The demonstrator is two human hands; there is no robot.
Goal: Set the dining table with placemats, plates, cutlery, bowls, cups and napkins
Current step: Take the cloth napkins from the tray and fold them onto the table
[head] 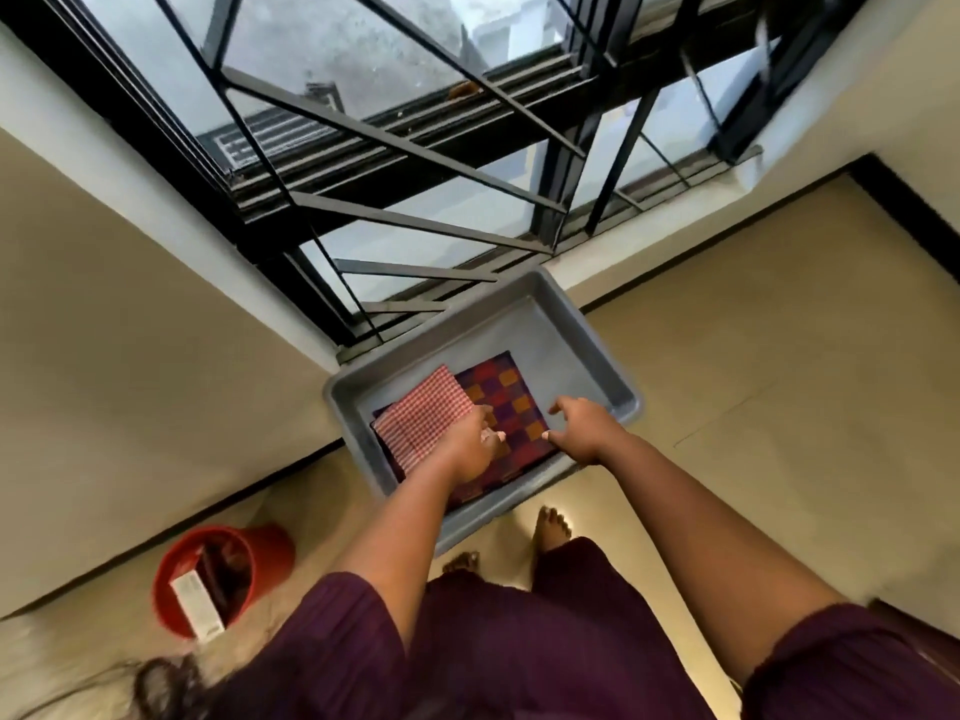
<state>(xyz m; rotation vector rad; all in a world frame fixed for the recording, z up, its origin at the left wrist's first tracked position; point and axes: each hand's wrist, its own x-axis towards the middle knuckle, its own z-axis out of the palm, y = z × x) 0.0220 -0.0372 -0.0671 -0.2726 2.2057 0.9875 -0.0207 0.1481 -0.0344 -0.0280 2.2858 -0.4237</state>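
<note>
Grey tub (582,324) open from above; bare bottom toward 1 o'clock gives room. Tub walls box all sides. Window grille (415,220) close at 12 o'clock, wall (130,304) at 9. Red bucket (208,579) at 7, well apart. Floor (753,381) at 3 free.

Beige tiled floor (753,366) carries a grey plastic tub (576,335) set vs the wall under the window, a red bucket (260,548) near the left wall w/ a carton standing in it, & the person's two bare feet just beside the tub's near edge.
</note>
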